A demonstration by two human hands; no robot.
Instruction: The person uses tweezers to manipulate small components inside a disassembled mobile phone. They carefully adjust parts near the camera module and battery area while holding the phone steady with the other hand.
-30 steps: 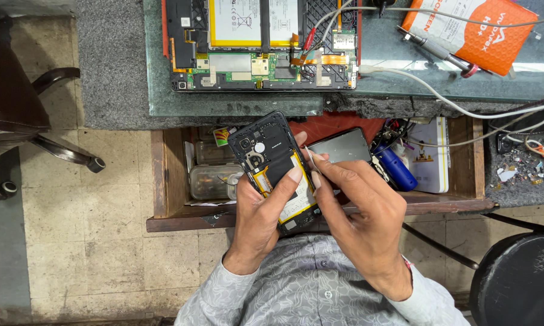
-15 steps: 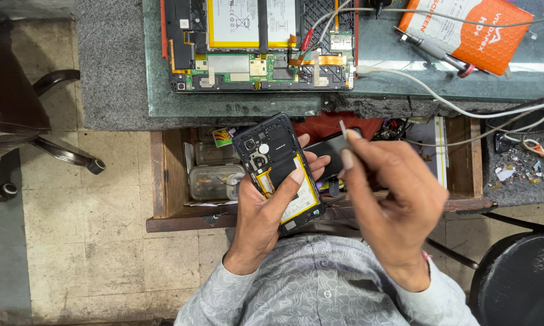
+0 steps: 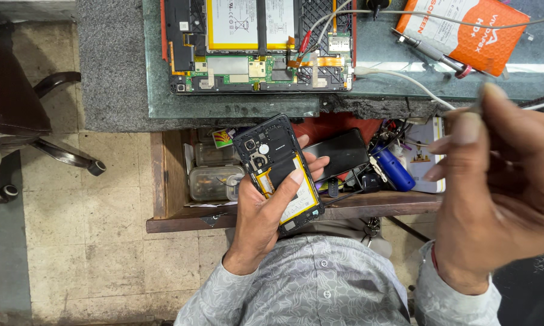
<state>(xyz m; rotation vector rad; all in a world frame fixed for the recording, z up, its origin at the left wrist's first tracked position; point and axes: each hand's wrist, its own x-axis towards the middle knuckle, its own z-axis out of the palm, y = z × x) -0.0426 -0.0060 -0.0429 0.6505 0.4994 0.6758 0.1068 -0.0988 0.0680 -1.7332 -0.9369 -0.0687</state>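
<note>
Blurred brown right hand point(image 3: 495, 193) looming closest, filling the right side, fingers pinched together near a thin pale sliver at the top, too soft to make out; impossible telling whether anything is truly gripped. Grey patterned sleeves showing below, wrists partly cut off. Left hand point(image 3: 266, 217) cupping an opened phone point(image 3: 281, 172) from beneath, thumb pressing across its middle, fingertips curling round the far edge. Lying back-cover-off: black frame, camera rings and a round silver disc at the upper end, yellow-edged pale battery lower down, half hidden by the thumb. Running long axis from upper left to lower right, camera end pointing away, hovering over an open wooden drawer point(image 3: 163, 181) crammed with clutter. Farther off, lying on the glass bench top point(image 3: 235, 108), an opened tablet point(image 3: 260, 45), top edge cropped, beside an orange packet point(image 3: 465, 33)
</note>
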